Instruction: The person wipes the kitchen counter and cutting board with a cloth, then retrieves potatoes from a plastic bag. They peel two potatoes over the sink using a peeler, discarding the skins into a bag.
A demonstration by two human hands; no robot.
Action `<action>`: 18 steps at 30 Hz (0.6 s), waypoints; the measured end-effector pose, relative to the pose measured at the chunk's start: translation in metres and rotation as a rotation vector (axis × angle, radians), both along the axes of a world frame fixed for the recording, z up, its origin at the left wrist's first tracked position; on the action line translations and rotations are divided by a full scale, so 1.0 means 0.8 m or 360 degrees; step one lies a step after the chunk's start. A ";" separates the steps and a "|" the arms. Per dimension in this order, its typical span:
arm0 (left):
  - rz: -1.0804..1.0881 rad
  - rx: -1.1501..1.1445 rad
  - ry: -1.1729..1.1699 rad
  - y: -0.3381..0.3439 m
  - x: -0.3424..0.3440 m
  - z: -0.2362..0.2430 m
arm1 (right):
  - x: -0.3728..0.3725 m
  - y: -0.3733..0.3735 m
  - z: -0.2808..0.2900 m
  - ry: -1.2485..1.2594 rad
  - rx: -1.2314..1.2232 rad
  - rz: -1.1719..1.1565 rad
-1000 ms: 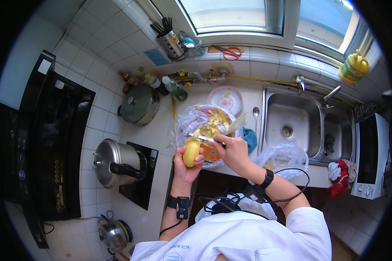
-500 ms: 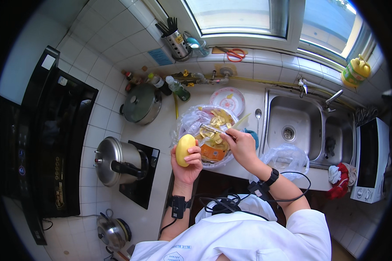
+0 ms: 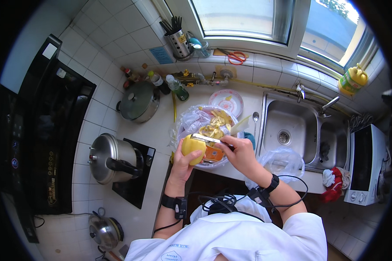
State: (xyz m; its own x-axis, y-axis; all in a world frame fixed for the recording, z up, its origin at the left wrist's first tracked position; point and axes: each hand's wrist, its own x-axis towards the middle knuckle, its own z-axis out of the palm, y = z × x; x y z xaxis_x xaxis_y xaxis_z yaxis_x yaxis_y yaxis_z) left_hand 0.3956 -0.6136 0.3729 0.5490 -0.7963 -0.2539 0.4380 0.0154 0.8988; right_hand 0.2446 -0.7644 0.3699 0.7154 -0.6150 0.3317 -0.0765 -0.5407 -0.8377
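Observation:
My left hand (image 3: 181,163) holds a yellow peeled potato (image 3: 192,148) upright over the counter's front edge. My right hand (image 3: 237,153) grips a peeler (image 3: 209,139), whose metal blade lies across the top of the potato. Just behind both hands sits a bowl lined with a clear plastic bag (image 3: 191,122), holding a heap of yellow peelings (image 3: 214,125). Both wrists wear black bands with cables.
A pressure cooker (image 3: 110,157) stands on a black induction hob (image 3: 134,176) to the left, with a lidded pot (image 3: 138,102) behind it. A patterned plate (image 3: 226,100), several bottles (image 3: 170,85) and a utensil holder (image 3: 179,43) are at the back. A double sink (image 3: 300,133) and crumpled plastic bag (image 3: 281,162) lie right.
The peeler has moved from over the peelings bowl back onto the top of the potato. The potato has shifted slightly right, closer to the bowl.

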 end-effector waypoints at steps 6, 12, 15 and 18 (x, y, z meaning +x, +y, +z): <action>-0.0100 -0.0043 0.0321 -0.001 0.003 -0.007 | 0.006 0.009 -0.006 0.0093 -0.0373 -0.0101; -0.0084 -0.0033 0.0365 0.007 0.007 -0.008 | 0.021 0.007 -0.022 0.0318 -0.0413 -0.0350; -0.0100 0.0084 0.0190 0.019 0.006 -0.006 | 0.022 -0.014 -0.028 0.0548 -0.0442 -0.0476; 0.0018 0.0100 -0.0349 0.021 0.006 -0.009 | 0.019 -0.018 -0.029 0.0538 -0.0458 -0.0430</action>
